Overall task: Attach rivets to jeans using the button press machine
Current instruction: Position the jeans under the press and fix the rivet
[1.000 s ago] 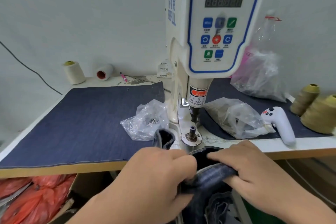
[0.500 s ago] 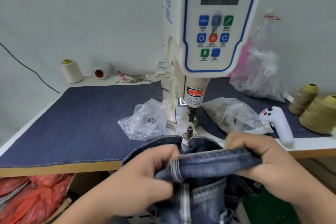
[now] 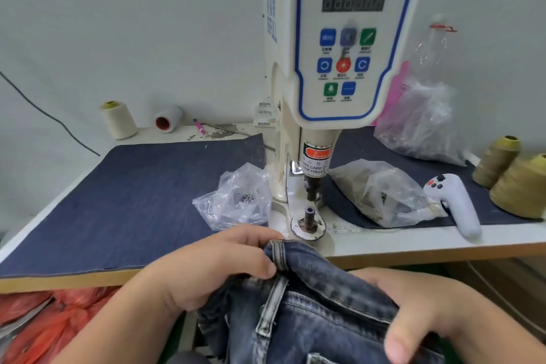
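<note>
Gripping jeans: left hand, right hand; clear bag holds rivets.

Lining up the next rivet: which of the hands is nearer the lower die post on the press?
Left. The left hand grips the jeans waistband just before the lower die post; the right hand holds them lower, off to the right.

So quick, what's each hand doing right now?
Left hand: pinching the jeans at the waistband edge.
Right hand: gripping the jeans, thumb on top.
</note>
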Demonstrator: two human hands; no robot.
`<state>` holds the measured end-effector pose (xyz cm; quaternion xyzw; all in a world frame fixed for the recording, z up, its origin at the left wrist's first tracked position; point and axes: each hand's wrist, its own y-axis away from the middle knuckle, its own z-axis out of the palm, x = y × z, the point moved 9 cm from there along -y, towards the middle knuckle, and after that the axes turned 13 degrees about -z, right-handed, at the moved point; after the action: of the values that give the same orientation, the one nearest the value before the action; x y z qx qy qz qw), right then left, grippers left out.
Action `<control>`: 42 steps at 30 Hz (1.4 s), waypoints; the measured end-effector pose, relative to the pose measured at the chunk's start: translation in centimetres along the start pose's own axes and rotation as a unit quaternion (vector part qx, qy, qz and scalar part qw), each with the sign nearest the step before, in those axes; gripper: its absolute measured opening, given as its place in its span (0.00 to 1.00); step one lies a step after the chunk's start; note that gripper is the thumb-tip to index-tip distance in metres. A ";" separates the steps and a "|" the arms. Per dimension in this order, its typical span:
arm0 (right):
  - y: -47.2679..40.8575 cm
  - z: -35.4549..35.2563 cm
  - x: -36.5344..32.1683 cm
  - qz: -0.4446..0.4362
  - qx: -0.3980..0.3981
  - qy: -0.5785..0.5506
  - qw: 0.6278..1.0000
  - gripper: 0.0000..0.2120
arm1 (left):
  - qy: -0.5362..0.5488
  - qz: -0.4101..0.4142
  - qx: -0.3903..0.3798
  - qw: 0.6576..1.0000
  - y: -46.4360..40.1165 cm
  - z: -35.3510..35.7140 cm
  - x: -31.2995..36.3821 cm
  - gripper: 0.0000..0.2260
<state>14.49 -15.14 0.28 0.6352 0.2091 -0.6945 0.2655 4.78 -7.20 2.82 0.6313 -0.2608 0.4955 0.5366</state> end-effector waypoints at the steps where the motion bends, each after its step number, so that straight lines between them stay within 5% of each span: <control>1: 0.1 -0.5 -0.2 0.008 0.004 0.045 0.999 0.36 | 0.001 -0.019 -0.035 0.999 -0.1 0.3 -0.3 0.21; 3: 0.8 -1.6 0.6 0.068 0.014 0.119 0.991 0.28 | -0.070 -0.062 -0.063 0.994 -0.4 0.5 -1.2 0.28; 5: 1.6 -2.1 1.3 0.091 0.019 0.138 0.986 0.24 | -0.138 -0.084 -0.083 0.983 -0.9 0.6 -2.4 0.21; 9: 1.8 -1.7 1.1 0.012 0.059 -0.010 0.998 0.24 | -0.096 -0.083 -0.164 0.978 -1.1 2.9 -2.4 0.21; 10: 1.8 -1.8 0.9 -0.006 0.071 -0.038 0.997 0.25 | -0.092 -0.078 -0.125 0.985 -1.8 3.4 -1.7 0.31; 11: 1.9 -2.1 0.7 -0.016 0.089 -0.049 0.995 0.26 | -0.136 -0.055 -0.098 0.984 -1.3 4.1 -1.5 0.53; 12: 2.0 -2.6 0.7 -0.024 0.109 -0.053 0.992 0.28 | -0.160 -0.073 -0.147 0.974 -0.1 5.2 -2.2 0.74; 13: 2.1 -3.1 0.6 -0.031 0.127 -0.048 0.990 0.29 | -0.147 -0.103 -0.155 0.972 0.2 5.4 -3.1 0.84; 15: 2.1 -3.8 0.8 -0.025 0.151 -0.030 0.988 0.30 | -0.135 -0.085 -0.175 0.971 0.1 5.7 -2.3 0.76; 20: 1.0 -6.5 1.5 0.008 0.244 -0.035 0.969 0.25 | -0.051 -0.042 -0.006 0.998 -1.4 0.2 -3.2 0.26; 25: -1.0 -10.6 1.2 0.012 0.320 -0.054 0.946 0.14 | 0.072 -0.057 0.193 0.977 -3.7 -6.4 -3.2 0.09; 32: -1.3 -13.5 2.9 0.043 0.371 -0.082 0.924 0.16 | 0.110 -0.127 0.256 0.952 -5.5 -7.6 -3.7 0.12; 42: -2.0 -14.4 2.7 -0.003 0.375 -0.124 0.919 0.14 | 0.140 -0.171 0.276 0.935 -6.8 -8.5 -3.8 0.34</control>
<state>24.15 -4.84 -4.06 0.5961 -0.0998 -0.7961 0.0295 6.28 1.91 -4.06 0.7137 0.0764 0.5321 0.4491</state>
